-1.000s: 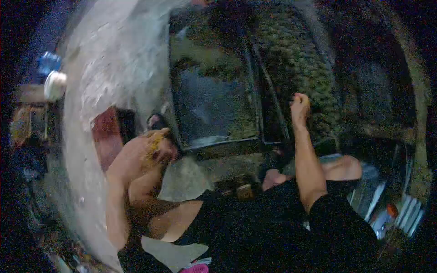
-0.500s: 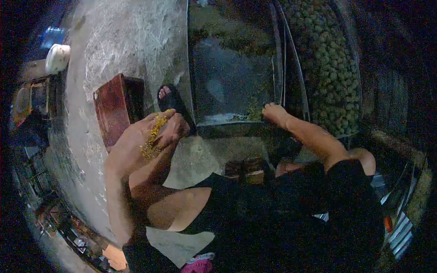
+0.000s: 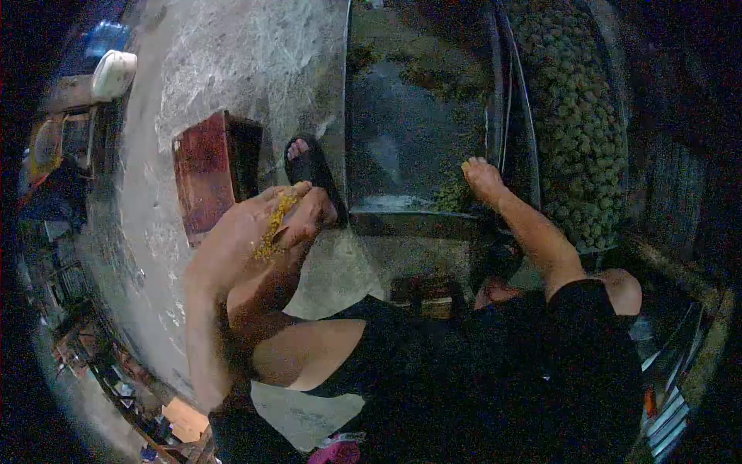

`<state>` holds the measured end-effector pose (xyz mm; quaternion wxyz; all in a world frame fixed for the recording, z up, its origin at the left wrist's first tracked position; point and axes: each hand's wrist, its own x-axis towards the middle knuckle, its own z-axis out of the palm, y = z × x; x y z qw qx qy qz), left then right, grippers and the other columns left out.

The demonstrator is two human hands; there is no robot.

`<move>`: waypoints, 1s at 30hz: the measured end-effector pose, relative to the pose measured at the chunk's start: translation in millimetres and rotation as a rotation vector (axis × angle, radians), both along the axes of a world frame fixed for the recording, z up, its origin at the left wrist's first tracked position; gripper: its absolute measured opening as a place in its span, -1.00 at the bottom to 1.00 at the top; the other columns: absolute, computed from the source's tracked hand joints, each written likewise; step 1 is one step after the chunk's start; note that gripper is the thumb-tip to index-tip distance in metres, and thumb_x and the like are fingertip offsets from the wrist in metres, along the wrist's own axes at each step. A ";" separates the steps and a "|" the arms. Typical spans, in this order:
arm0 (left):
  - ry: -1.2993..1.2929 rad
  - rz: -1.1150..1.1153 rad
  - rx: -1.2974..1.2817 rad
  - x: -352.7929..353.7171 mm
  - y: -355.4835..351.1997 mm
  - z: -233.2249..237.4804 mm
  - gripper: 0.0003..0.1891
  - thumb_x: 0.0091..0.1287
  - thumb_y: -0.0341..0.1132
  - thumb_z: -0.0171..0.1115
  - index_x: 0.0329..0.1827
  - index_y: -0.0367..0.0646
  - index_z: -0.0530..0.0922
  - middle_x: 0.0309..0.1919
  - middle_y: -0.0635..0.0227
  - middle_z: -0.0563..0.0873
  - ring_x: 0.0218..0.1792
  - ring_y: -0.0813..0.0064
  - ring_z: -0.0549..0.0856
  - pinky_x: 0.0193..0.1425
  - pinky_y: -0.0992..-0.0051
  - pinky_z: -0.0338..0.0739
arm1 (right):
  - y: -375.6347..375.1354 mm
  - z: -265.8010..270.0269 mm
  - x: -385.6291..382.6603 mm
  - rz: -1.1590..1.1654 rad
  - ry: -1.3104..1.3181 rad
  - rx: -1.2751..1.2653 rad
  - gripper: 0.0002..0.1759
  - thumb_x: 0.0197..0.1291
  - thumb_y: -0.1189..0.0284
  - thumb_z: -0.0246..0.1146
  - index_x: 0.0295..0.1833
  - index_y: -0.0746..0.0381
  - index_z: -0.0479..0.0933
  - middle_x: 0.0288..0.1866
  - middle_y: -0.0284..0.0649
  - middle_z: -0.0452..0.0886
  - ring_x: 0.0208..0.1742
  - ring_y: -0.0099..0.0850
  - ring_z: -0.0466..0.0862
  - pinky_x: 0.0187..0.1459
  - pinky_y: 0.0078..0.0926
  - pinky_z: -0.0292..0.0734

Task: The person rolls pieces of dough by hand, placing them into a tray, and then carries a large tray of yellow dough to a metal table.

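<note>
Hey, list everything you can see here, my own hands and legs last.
Yellow bits: many, yellow, in the left hand
Tray: one, dark, ahead
Loose bits: many, yellowish green, in the tray
Round lumps: many, greenish, right of the tray
Box: one, reddish brown, left of the tray
White container: one, white, upper left
Blue container: one, blue, upper left
Panel: one, tan, lower left
Orange item: one, orange, lower right
Slats: several, pale, lower right
Pink item: one, pink, bottom edge
Dim edges: uncountable
Clothing: black, over the lap
Left hand: one, bare, left of the tray
Right hand: one, bare, near the tray's right edge
Legs: two, bare knees, either side
</note>
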<state>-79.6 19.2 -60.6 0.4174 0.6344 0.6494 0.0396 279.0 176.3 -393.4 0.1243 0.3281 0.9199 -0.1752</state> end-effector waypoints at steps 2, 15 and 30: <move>0.140 -0.086 0.038 0.1 2.3 1.9 -0.61 0.32 -0.40 0.02 0.23 -0.18 0.41 0.14 0.36 0.49 0.02 0.46 0.55 0.11 0.53 0.47 | 5.9 -1.3 3.0 0.023 0.007 0.010 -0.75 -0.01 0.60 0.17 -0.14 0.30 0.44 -0.21 -0.05 0.51 -0.15 -0.14 0.55 -0.13 -0.24 0.50; 0.017 -0.123 0.256 10.6 -4.9 10.0 -0.64 0.30 -0.30 0.06 0.14 -0.20 0.47 0.06 0.19 0.56 0.00 0.27 0.57 0.05 0.43 0.50 | -14.8 29.4 -1.8 -1.412 0.992 -1.262 -0.75 0.19 0.23 0.22 -0.21 0.20 0.46 -0.40 -0.25 0.60 -0.62 -0.50 0.48 -0.70 -0.57 0.30; 0.063 -0.074 0.241 28.6 -13.7 32.1 -0.57 0.27 -0.16 0.14 0.08 -0.30 0.45 -0.09 -0.02 0.59 -0.04 0.01 0.58 0.11 0.27 0.47 | -23.2 50.3 -2.9 -0.699 0.183 -0.453 -0.72 0.16 0.37 0.16 -0.03 0.24 0.42 -0.31 -0.06 0.61 -0.32 -0.09 0.61 -0.32 -0.19 0.49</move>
